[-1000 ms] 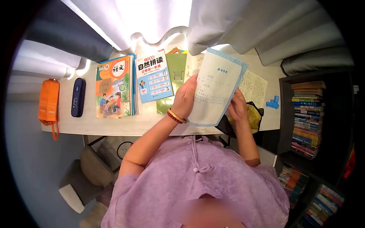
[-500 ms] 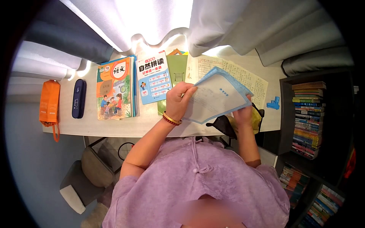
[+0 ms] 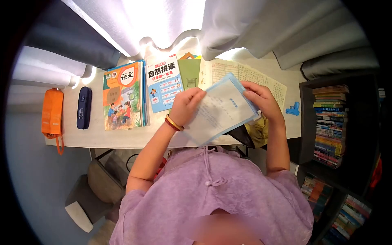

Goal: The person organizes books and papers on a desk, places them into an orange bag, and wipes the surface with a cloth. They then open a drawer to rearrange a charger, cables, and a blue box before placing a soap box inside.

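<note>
Both hands hold a blue-bordered printed sheet (image 3: 222, 108) up over the front of the desk, tilted, with its printed side facing me. My left hand (image 3: 188, 106) pinches its left edge, thumb on top. At its upper right edge, my right hand (image 3: 263, 100) grips it with the thumb over the border and the other fingers partly hidden behind. Below the sheet's right side lies a yellow and black item (image 3: 256, 132), partly covered by it. Handwritten pages (image 3: 263, 79) lie on the desk beyond my right hand.
Left of my hands lie a blue phonics book (image 3: 165, 87), an orange-covered textbook (image 3: 122, 98), a dark blue case (image 3: 84, 108) and an orange pouch (image 3: 52, 112). A green booklet (image 3: 190, 71) sits behind. On the right are a blue toy pistol (image 3: 292, 108) and a bookshelf (image 3: 304, 122).
My right hand has shifted from beneath the sheet's lower right corner up to its upper right edge. The sheet has moved slightly toward me and turned its print more toward me.
</note>
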The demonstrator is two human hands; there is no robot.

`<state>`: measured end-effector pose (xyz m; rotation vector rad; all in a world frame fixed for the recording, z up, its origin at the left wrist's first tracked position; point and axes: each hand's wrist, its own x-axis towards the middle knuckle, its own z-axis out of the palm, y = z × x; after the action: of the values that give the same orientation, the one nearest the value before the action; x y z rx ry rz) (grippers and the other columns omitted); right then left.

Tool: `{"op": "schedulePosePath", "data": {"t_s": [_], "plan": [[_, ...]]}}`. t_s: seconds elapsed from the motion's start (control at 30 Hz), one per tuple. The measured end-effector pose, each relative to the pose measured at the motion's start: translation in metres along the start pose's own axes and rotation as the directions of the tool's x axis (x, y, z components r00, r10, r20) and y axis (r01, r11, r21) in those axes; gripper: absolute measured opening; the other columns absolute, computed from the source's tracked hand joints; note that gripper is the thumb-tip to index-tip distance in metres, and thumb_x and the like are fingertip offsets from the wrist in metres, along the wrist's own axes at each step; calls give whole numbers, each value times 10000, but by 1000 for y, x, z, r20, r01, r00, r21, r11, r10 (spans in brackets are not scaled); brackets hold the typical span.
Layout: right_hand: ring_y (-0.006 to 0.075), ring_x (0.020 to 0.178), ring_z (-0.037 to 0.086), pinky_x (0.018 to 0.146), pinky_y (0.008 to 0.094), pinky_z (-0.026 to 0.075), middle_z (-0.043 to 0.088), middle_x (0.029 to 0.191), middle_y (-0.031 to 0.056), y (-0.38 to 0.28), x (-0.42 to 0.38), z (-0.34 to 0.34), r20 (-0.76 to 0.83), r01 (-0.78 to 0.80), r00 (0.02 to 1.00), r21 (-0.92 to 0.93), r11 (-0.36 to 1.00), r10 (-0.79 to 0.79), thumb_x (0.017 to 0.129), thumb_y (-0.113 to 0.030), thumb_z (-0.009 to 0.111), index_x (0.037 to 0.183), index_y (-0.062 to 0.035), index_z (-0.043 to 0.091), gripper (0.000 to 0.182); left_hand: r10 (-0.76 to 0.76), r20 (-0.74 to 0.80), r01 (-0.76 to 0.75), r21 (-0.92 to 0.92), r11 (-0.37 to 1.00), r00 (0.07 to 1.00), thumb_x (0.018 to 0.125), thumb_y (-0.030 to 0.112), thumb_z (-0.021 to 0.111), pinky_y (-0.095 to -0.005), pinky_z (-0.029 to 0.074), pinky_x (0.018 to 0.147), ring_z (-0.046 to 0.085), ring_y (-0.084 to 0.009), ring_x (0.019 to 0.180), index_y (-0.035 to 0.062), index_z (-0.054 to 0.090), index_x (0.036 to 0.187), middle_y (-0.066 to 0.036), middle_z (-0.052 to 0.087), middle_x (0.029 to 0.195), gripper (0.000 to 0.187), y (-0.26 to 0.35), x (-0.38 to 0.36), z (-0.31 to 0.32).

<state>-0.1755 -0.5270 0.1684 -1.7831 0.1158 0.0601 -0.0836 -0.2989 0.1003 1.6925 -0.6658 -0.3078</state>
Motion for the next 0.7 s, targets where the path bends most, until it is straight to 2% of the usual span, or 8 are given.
{"op": "schedulePosePath", "data": {"t_s": [0.07, 0.13, 0.33, 0.4, 0.5, 0.6, 0.67, 0.7], "plan": [[130, 915, 540, 825, 248, 414, 584, 1017, 76, 10, 7, -3, 103, -209, 977, 275, 938, 187, 845, -159, 514, 1130, 27, 525, 340, -265, 156, 306, -380, 873, 951, 898, 238, 457, -243, 424, 553, 530, -70, 630, 4, 578, 808, -14, 599, 708, 278, -25, 10, -5], [127, 898, 552, 811, 247, 425, 593, 998, 76, 23, 13, -1, 131, -180, 982, 437, 881, 136, 851, -182, 518, 1108, 35, 535, 336, -419, 327, 531, -531, 660, 847, 904, 229, 453, -226, 481, 649, 584, -91, 718, -3, 557, 966, -40, 616, 832, 262, -43, 13, -11], [129, 869, 575, 786, 269, 459, 603, 970, 90, 57, 25, 7, 153, -204, 978, 539, 817, 143, 858, -156, 508, 1065, 48, 533, 292, -382, 496, 602, -762, 240, 780, 910, 238, 434, -250, 503, 681, 605, -126, 780, 5, 536, 1067, -79, 618, 947, 298, -68, 7, 21], [130, 846, 578, 770, 264, 466, 601, 957, 87, 56, 30, 10, 59, -193, 978, 605, 772, 198, 853, -137, 504, 1050, 47, 535, 272, -403, 490, 615, -733, 291, 773, 923, 261, 394, -275, 492, 741, 595, -152, 855, 12, 500, 1126, -89, 600, 1014, 338, -76, 6, 27], [143, 825, 579, 755, 272, 476, 595, 938, 88, 60, 33, 6, -105, -126, 952, 721, 681, 288, 848, -109, 494, 1023, 48, 536, 239, -523, 420, 642, -670, 373, 742, 921, 417, 318, -345, 355, 926, 391, -237, 1160, 44, 256, 1332, -167, 337, 1323, 558, -57, 7, 24], [160, 835, 572, 759, 288, 474, 587, 939, 93, 78, 35, -4, -212, -65, 914, 764, 641, 346, 853, -101, 480, 1007, 47, 536, 221, -471, 256, 526, -561, 639, 844, 915, 456, 290, -364, 339, 943, 380, -275, 1165, 83, 225, 1356, -163, 301, 1346, 581, -78, 4, 16], [164, 843, 567, 761, 289, 471, 583, 945, 95, 89, 37, -6, -250, -56, 893, 762, 645, 373, 858, -103, 472, 1002, 43, 538, 216, -524, 227, 523, -667, 530, 821, 911, 434, 320, -377, 314, 964, 364, -285, 1177, 59, 233, 1346, -164, 299, 1347, 580, -51, 2, 14], [166, 854, 565, 771, 291, 467, 581, 952, 95, 92, 38, -7, -250, -62, 899, 740, 669, 360, 862, -103, 465, 1011, 43, 537, 221, -413, 128, 405, -585, 703, 901, 885, 428, 392, -388, 300, 973, 348, -303, 1189, 51, 244, 1337, -171, 292, 1348, 607, -46, 2, 16]]}}
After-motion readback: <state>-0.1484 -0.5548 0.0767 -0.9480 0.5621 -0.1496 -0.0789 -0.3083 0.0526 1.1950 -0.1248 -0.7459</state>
